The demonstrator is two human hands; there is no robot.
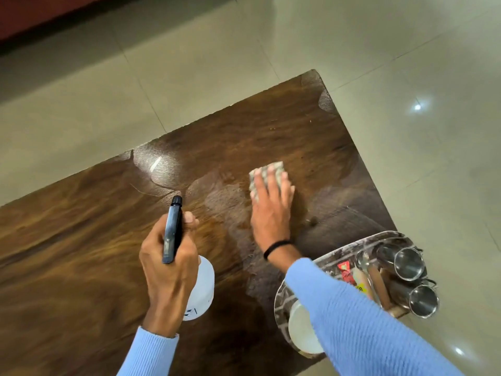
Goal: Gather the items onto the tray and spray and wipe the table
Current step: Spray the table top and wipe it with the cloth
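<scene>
The left hand [168, 275] is at the near left of the tabletop [81, 240], its fingers curled round the neck of a spray bottle [204, 286]. The thumb lies beside the black spray head, which points toward the far edge, and the translucent white body hangs below the palm, over the wood. Whether the bottle's base touches the tabletop cannot be told.

To its right and farther away, the right hand [271, 213] lies flat on a grey speckled cloth [277, 166]. Its fingers [270, 183] are straight and slightly spread, pressing the folded cloth onto the tabletop. The cloth shows past the fingertips and along the hand's left side. The wood around it has a wet sheen, which spreads left toward the spray head. A black band [276, 246] circles the right wrist, and both arms wear light blue sleeves.

At the near right corner sits a grey patterned tray [379, 236], partly covered by the right sleeve. It carries two steel cups [408, 263] on its right side, a spoon [363, 263], a red sachet [344, 271] and a white bowl [301, 335] at its near end. Glossy beige floor tiles [217, 50] surround the table
</scene>
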